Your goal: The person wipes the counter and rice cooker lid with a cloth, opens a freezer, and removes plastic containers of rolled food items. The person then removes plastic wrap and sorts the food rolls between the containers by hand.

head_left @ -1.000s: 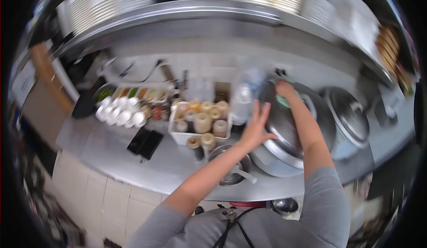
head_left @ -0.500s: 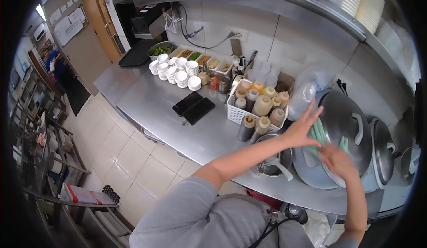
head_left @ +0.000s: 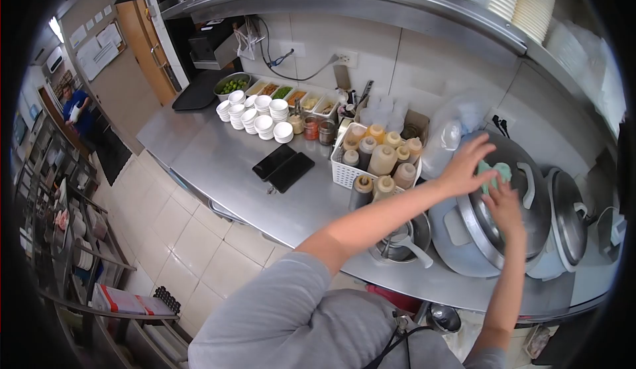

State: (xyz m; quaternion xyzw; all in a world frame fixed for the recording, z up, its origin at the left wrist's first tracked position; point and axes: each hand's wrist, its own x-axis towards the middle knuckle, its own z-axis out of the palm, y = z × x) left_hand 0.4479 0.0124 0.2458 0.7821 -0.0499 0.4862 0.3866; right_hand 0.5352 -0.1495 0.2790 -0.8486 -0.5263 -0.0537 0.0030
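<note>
A crumpled pale green cloth point(head_left: 495, 174) is bunched between my hands, above the domed metal lid point(head_left: 490, 226) of a large grey pot. My left hand point(head_left: 466, 167) is at the cloth's left side, fingers spread and thumb beside it. From below, my right hand point(head_left: 505, 211) has its fingertips against the cloth, pinching its lower edge; slight blur softens the fingers. The lid's grey handle point(head_left: 527, 186) rises just right of the cloth. Left of the pot lies a metal bowl point(head_left: 424, 235) with a grey-handled utensil in it.
A white basket point(head_left: 344, 175) of squeeze bottles stands left of the pot. Farther left are two dark phone-like slabs point(head_left: 283, 167), stacked white cups point(head_left: 264, 126) and topping containers. A second lidded pot point(head_left: 568, 213) is at right. An overhead shelf point(head_left: 371, 1) spans the counter. A person point(head_left: 79, 114) stands far left.
The green cloth, earlier stretched in strips, is now bunched up and higher. Both hands have moved up with it. The view has shifted slightly.
</note>
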